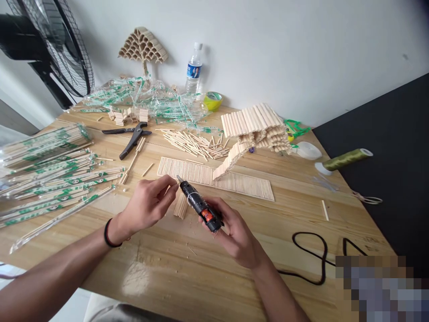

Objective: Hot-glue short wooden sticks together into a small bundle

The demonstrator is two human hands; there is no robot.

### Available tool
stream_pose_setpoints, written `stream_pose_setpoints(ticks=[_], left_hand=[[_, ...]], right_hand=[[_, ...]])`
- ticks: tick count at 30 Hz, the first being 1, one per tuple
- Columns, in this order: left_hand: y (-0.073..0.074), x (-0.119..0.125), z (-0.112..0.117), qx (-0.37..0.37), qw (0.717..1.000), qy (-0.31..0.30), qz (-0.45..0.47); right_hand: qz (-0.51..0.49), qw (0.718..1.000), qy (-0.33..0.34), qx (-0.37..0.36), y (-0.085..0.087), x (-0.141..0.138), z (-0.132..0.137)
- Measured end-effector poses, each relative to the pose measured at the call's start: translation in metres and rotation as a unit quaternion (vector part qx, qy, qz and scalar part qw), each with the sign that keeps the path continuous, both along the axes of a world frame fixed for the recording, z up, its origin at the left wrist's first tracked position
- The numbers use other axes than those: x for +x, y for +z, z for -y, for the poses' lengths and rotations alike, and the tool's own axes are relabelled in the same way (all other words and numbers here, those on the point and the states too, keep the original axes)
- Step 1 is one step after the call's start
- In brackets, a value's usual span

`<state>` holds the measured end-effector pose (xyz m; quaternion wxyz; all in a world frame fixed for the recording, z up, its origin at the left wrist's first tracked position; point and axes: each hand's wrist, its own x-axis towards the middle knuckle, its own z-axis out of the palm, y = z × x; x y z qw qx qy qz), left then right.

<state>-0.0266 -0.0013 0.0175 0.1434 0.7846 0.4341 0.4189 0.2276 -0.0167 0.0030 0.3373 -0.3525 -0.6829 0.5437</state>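
My right hand grips a black hot glue gun with an orange trigger, its nozzle pointing up-left. My left hand, with a black band on the wrist, pinches a short wooden stick right at the nozzle tip. Just below the gun lies a small glued bundle of sticks on the wooden table. Behind it sits a flat mat of glued sticks carrying a stick-built model with a curved roof.
Wrapped chopstick packs fill the left side. Black pliers, loose cut sticks, empty wrappers, a water bottle, tape rolls, a green thread spool and a fan surround the work. The gun's black cord loops at right.
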Motion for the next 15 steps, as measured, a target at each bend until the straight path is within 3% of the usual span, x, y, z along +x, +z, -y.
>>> stream_pose_setpoints(ticks=[6, 15], left_hand=[[0.0004, -0.0002, 0.001, 0.002, 0.999, -0.031, -0.014], [0.0035, -0.0024, -0.0015, 0.004, 0.999, -0.03, -0.018]], right_hand=[[-0.007, 1.0, -0.002, 0.008, 0.0001, -0.0003, -0.0007], [0.019, 0.999, -0.018, 0.038, 0.0009, 0.001, -0.0016]])
